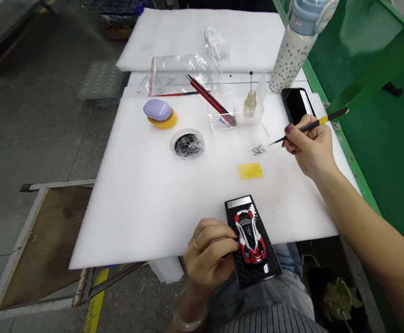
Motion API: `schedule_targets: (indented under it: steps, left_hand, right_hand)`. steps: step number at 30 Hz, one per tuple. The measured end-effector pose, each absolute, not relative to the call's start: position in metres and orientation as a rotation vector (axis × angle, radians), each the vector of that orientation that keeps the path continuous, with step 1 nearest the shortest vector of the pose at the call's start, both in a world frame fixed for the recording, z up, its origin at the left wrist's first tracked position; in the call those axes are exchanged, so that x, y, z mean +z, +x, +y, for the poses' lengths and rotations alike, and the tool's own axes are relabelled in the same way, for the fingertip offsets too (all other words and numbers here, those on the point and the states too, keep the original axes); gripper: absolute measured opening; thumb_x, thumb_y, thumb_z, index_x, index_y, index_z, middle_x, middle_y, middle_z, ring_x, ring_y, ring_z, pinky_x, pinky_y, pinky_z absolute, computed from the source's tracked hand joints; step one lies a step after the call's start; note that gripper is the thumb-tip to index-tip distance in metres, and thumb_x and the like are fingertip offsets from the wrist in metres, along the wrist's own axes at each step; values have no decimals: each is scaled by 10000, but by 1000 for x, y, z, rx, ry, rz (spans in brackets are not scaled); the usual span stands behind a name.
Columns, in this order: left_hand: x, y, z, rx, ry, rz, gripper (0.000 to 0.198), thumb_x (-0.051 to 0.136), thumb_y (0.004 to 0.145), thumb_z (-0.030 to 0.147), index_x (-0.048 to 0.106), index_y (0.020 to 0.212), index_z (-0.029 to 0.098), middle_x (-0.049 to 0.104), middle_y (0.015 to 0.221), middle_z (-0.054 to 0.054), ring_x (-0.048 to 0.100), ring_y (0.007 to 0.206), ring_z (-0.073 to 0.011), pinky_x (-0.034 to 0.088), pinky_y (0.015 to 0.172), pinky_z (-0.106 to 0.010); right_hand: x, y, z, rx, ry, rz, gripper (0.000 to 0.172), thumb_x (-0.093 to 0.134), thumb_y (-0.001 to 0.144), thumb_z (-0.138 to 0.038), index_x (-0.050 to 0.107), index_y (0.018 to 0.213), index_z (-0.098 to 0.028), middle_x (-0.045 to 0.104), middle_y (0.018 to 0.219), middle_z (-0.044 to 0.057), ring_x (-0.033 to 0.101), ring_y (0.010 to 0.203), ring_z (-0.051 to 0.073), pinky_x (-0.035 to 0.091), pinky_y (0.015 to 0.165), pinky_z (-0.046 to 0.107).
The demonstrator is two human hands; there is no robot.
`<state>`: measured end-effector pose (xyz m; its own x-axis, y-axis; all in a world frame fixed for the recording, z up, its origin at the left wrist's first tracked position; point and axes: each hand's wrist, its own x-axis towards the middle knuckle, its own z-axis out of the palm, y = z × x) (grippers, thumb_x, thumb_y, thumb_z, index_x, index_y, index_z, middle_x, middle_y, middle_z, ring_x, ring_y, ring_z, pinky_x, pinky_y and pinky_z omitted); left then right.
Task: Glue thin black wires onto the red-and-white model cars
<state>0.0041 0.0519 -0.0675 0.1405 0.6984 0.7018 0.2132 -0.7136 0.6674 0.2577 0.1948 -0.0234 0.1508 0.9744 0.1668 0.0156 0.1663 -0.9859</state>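
Observation:
My left hand (210, 252) grips the left side of a black display base (255, 275) at the table's front edge. On that base sits a red and white model car (249, 237). Between the fingertips of my right hand (311, 145) is a black and yellow fine-tipped tool (313, 125), its tip pointing left, near a small pile of thin black bits (258, 150). A yellow piece (251, 171) lies just below the pile. Farther left, a round clear dish (187, 144) holds many black strands.
A clear tray (236, 121) holds a small glass bottle (250, 103) and red-handled tweezers (210, 98). A purple and yellow object (158, 112) sits at left. Behind my right hand are a phone (297, 104) and a tall dotted bottle (292, 55). Plastic bags (188, 69) lie farther back.

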Motion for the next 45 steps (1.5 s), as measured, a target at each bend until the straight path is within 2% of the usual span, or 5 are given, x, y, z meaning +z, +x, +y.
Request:
schedule_targets:
  steps: [3,8,20,31,45]
  left_hand:
    - [-68,6,52,1636,1939,873,103,664,972,206,665,1043,131,662,931,-61,602,860,-173,524,730,-334]
    - [-64,9,53,1519,1886,969,519,706,960,331,548,1424,159,661,946,-48,586,875,-179,532,763,-325]
    - [-59,9,56,1517,1923,955,571,681,976,369,500,1470,149,660,929,-38,577,850,-165,528,761,-298]
    - [-66,9,55,1667,1938,926,145,691,963,249,667,1010,114,614,872,-46,587,808,-161,511,663,-304]
    - [-64,7,53,1631,1960,953,135,674,975,252,672,971,117,627,875,-48,587,804,-161,513,673,-329]
  right_hand:
    - [-4,238,161,1114,-1113,-1238,484,931,677,-487,514,673,-242,622,554,-45,534,427,105,352,359,242]
    - [8,206,107,1236,-1074,-1189,379,891,770,-353,543,684,-229,658,577,-26,601,481,120,350,358,217]
    - [-3,191,94,1235,-978,-1167,290,852,803,-268,587,689,-248,664,579,-37,602,464,130,423,373,244]
    - [-15,232,132,733,-1325,-1322,371,885,742,-458,587,666,-251,658,613,-1,610,544,159,440,458,297]
    - [-34,243,136,724,-1431,-1317,382,890,725,-436,558,663,-259,601,566,-27,533,479,144,354,423,294]
